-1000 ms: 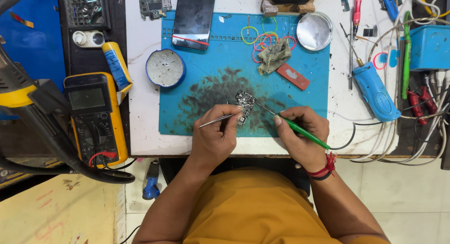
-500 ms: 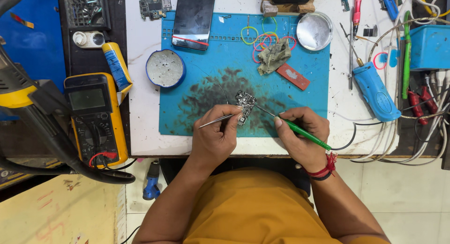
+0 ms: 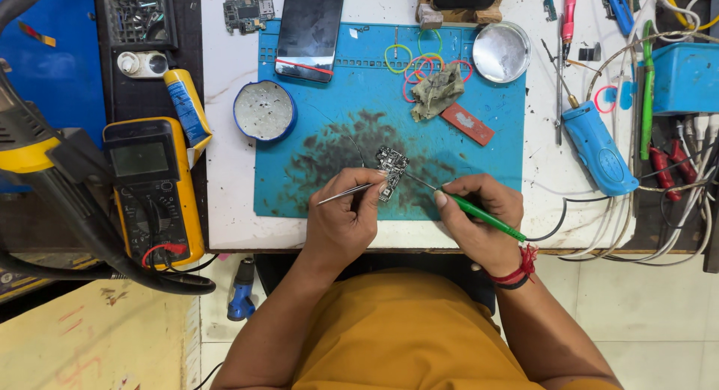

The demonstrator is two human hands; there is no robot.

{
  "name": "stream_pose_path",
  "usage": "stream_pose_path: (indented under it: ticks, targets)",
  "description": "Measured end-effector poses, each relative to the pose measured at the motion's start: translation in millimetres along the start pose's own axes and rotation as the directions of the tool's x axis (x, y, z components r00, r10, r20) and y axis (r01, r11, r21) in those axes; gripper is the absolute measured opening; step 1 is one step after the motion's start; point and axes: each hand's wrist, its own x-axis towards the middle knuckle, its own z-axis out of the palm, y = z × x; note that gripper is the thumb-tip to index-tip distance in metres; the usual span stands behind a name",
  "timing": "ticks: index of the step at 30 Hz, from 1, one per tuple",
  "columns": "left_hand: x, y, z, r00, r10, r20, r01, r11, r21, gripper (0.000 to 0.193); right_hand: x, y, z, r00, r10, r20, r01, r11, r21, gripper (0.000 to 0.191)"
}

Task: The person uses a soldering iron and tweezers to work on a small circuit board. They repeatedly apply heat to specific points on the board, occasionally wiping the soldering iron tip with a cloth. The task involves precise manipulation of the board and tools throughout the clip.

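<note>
While the left hand (image 3: 346, 224) pinches a pair of metal tweezers (image 3: 352, 193) and the right hand (image 3: 479, 218) grips a green-handled probe (image 3: 483, 216) like a pen, both tips meet at the small circuit board (image 3: 390, 168), which lies on the stained blue work mat (image 3: 314, 173) near the front edge of the white tabletop (image 3: 225, 210). From where I stand, the board looks held down by nothing but the tweezers, so I'd judge that a slight push from the probe could make it skid or pivot on the mat. A slip of the fine tip might also scrape across neighbouring parts or flick a tiny component off into the dark smears, where it would be hard to find. A black cable (image 3: 554, 229) curls near the right wrist, just short of the table's edge; a tug on it could jog the tool.

Much is too small to read: I cannot tell exactly which spot on the board the tips touch, or whether the tweezers hold a part or merely press the board. The fingertips of both hands are curled under and hidden. A round blue tin (image 3: 264, 110) sits well apart to the left, its greyish contents unclear, and a dark phone (image 3: 308, 30) runs off the top of the view.
</note>
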Motion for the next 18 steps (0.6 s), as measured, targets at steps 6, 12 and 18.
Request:
stream_pose_path:
  ticks: [6, 12, 18]
  targets:
    - [1.3, 0.4, 0.0, 1.0, 0.03, -0.007, -0.03, 1.0, 0.0, 0.01, 0.2, -0.7, -0.2, 1.0, 0.007, -0.001, -0.007, 1.0, -0.008, 0.012]
    - [0.6, -0.4, 0.4, 0.999, 0.037, -0.006, -0.037, 0.999, 0.006, 0.01, 0.4, -1.6, -0.9, 1.0, 0.003, 0.012, -0.003, 0.999, -0.032, 0.012]
    - [0.5, -0.7, 0.1, 1.0, 0.021, 0.0, -0.021, 1.0, 0.021, 0.01, 0.9, -3.2, -0.3, 1.0, -0.017, 0.013, 0.018, 0.999, -0.037, 0.012]
